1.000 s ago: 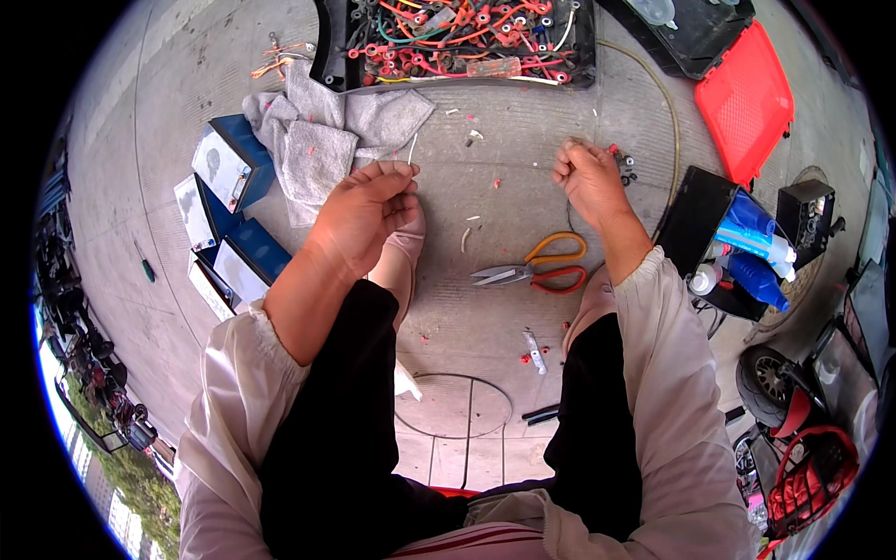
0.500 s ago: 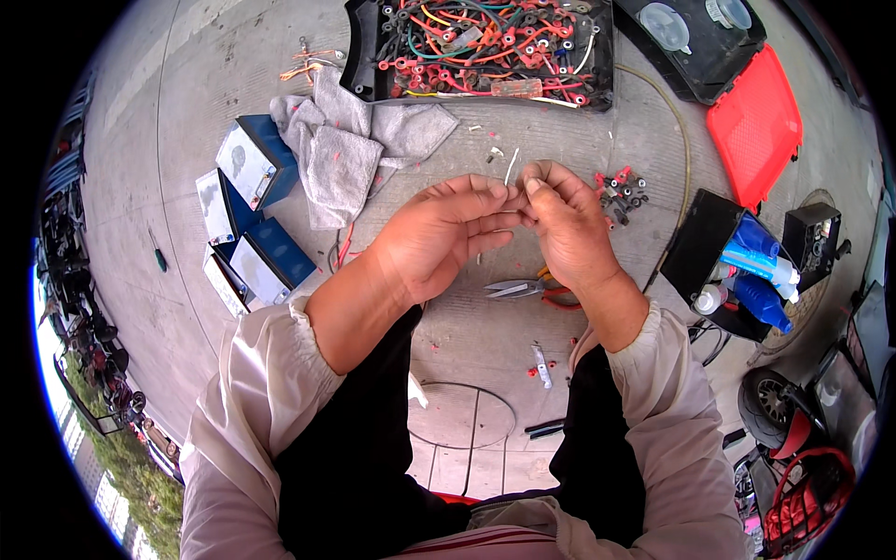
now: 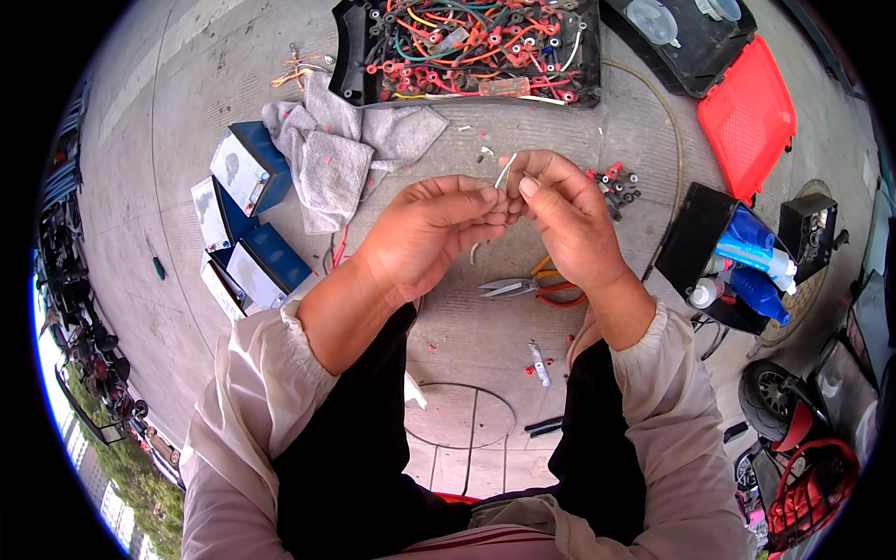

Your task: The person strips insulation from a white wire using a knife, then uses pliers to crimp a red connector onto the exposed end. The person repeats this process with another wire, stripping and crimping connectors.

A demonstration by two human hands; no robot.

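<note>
A thin white wire (image 3: pixel 506 170) stands up between the fingertips of both hands, above the concrete floor. My left hand (image 3: pixel 431 222) pinches it with thumb and forefinger, the other fingers curled below. Close against it, my right hand (image 3: pixel 567 210) has its thumb and forefinger pressed together at the same spot; the lower part of the wire is hidden by the fingers. Beneath the right wrist lie shears (image 3: pixel 534 287) with orange and red handles, blades parted and pointing left. Small red and dark terminals (image 3: pixel 616 187) lie in a heap beyond my right hand.
A black tray (image 3: pixel 349 70) full of wires and terminals is at the far side. Left of my hands lie a grey towel (image 3: pixel 331 168) and several blue-and-white boxes (image 3: pixel 252 168). A red lid (image 3: pixel 747 117) and a black box (image 3: pixel 691 233) with bottles stand right. A screwdriver (image 3: pixel 157 263) lies far left.
The white wire has tilted, and two strands now show where one did. My hands stay pinched together, with the left fingers curled in more. The whole view has shifted slightly.
</note>
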